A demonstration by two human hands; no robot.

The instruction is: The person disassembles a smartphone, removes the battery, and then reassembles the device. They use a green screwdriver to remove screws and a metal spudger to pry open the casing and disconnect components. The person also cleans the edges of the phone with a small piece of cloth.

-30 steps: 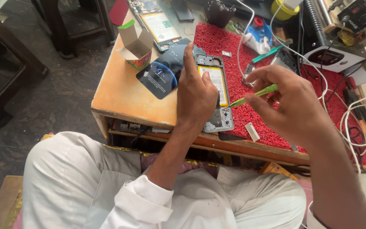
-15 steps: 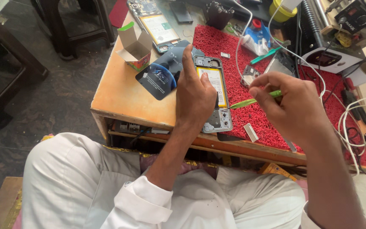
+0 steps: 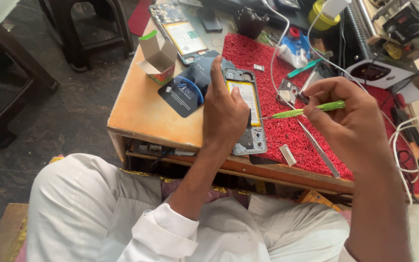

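Note:
An opened phone (image 3: 250, 104) with its back removed and a yellow-labelled battery showing lies at the left edge of a red textured mat (image 3: 287, 126). My left hand (image 3: 224, 111) rests on top of it and grips its frame, index finger stretched along the left side. My right hand (image 3: 347, 121) holds a green-handled screwdriver (image 3: 311, 109) between thumb and fingers, its metal tip pointing left at the phone's right edge. A pair of metal tweezers (image 3: 318, 148) lies on the mat below my right hand.
On the wooden table (image 3: 141, 114) stand a small open cardboard box (image 3: 158, 56), a dark phone back cover (image 3: 187, 90), and another opened phone (image 3: 180, 31). White cables (image 3: 403, 140), a hot-air station (image 3: 381, 70), a yellow tape roll (image 3: 323, 14) and bottles crowd the right. Dark stools stand left.
My right hand has moved with the screwdriver slightly right and up, away from the phone. My left hand stays on the phone.

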